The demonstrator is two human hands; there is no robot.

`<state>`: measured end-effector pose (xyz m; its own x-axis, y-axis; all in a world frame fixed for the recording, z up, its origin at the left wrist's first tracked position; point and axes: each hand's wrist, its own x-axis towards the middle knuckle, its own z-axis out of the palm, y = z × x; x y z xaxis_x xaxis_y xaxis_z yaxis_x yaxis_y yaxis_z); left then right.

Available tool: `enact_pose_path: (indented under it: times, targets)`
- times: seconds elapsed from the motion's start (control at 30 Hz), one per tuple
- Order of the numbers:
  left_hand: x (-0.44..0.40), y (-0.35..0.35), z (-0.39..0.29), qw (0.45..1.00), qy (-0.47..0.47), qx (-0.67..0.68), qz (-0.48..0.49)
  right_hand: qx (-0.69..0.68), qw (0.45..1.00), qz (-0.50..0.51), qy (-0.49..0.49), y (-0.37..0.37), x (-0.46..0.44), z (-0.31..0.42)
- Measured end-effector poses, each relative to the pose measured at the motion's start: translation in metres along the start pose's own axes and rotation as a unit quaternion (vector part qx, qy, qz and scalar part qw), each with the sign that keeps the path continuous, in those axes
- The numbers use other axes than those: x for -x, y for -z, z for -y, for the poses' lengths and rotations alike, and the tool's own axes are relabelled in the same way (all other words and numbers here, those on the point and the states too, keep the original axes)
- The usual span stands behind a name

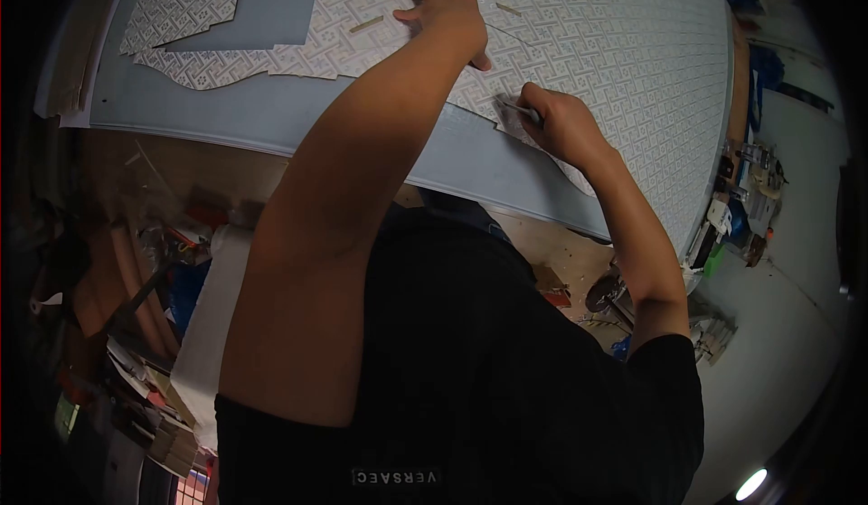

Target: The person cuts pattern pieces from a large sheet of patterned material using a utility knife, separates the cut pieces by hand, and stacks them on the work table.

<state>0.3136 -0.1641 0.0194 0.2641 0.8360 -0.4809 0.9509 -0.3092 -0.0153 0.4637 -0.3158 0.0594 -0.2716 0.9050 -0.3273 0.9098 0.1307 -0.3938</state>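
Note:
My left hand (443,17) lies with fingers spread on a pale patterned sheet (624,80), pressing near its middle. A thin dark line runs out from under that hand on both sides; I cannot tell whether it is a cut or a rod. My right hand (565,125) is closed around a slim grey knife (523,110), partly hidden by the fingers. The knife's tip points left, at the sheet's near edge, where a narrow strip (542,143) of the same pattern lies along the margin. Two small tan slots or strips (366,24) show near my left hand.
The sheet lies on a grey-blue table (506,161). A cut-out piece (181,8) of the same material lies at its left end. Tools and clutter (755,188) stand beyond the right edge. A white cloth-like surface (217,324) and stacked scraps (172,442) are at lower left.

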Motion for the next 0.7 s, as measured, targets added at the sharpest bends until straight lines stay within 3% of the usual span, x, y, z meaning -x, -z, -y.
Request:
enact_pose_path:
  times: [0.37, 0.43, 0.7]
  targets:
    - [0.002, 0.004, 0.001, 0.999, -0.022, -0.029, 0.005, -0.004, 0.999, 0.010, -0.053, -0.006, -0.001, 0.005]
    - [0.002, 0.004, 0.002, 0.999, -0.023, -0.035, 0.005, -0.024, 0.999, -0.044, -0.019, -0.015, 0.001, 0.001]
    - [0.007, 0.004, 0.001, 0.998, -0.034, -0.045, -0.006, -0.043, 0.993, -0.105, -0.033, -0.037, -0.007, 0.006]
